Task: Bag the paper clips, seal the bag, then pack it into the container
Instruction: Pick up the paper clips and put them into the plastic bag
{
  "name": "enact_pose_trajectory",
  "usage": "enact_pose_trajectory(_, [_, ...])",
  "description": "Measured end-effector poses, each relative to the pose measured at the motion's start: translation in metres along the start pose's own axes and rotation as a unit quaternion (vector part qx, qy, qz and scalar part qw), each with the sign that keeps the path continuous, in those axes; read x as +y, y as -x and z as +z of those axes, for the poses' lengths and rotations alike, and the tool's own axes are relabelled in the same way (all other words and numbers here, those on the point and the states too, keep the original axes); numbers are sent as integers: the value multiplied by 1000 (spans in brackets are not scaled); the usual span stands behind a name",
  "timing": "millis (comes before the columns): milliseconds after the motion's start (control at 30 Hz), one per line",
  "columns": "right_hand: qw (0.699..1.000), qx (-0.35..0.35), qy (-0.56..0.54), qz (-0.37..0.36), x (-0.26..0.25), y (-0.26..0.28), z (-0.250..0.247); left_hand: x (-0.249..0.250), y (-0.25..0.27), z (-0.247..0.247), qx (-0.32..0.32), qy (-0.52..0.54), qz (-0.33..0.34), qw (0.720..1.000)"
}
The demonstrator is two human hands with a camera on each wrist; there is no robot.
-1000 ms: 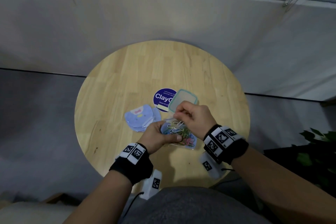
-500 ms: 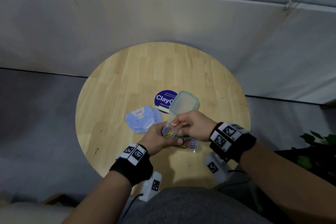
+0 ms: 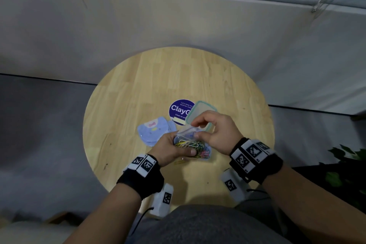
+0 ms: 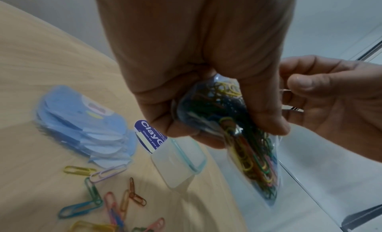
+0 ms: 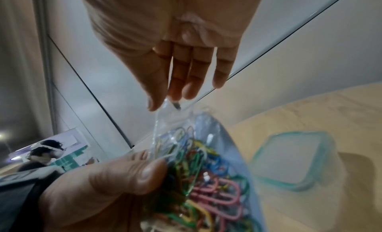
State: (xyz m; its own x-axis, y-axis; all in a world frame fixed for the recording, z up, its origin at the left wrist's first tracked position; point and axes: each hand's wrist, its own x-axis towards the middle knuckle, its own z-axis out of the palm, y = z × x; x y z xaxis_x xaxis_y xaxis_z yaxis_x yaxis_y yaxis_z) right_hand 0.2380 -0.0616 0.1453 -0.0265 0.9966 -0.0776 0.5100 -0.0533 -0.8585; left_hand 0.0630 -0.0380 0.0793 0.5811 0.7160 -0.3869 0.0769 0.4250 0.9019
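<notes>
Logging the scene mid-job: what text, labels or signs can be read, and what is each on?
"ClayG", cut off by the container: round blue sticker on the table.
"Let's keep our pantries clean" and "Clean as you": same sticker, small, partly hidden.
Wristband markers: square codes, no words.
Blue cards: print too blurred to read.

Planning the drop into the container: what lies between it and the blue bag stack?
The purple sticker, partly under the container, beside the stack; head view.
</notes>
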Motion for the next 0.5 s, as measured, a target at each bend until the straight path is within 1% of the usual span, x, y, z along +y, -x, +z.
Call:
enact_pose_trajectory(67, [999, -12, 17, 25, 3, -1, -5, -1, 1, 1, -3, 11, -1, 1000])
enact_pose_trajectory(133, [997, -47, 24, 55, 6, 0, -4, 2, 1, 3, -1, 22, 0, 1000])
enact_pose_trajectory(267, [993, -89, 18, 73, 8, 2, 7, 3, -4, 1, 8, 23, 10, 1000])
enact_pose_trajectory(400, [980, -161, 23, 114, 10, -3, 7, 1, -6, -1, -22, 19, 4, 1000])
enact_pose_trajectory(467, [976, -187, 36, 109, 10, -5, 2, 0, -5, 1, -31, 19, 3, 999])
enact_pose_trajectory(500, [977, -183, 42, 99, 10, -6, 0, 0, -6, 2, -30, 21, 1, 999])
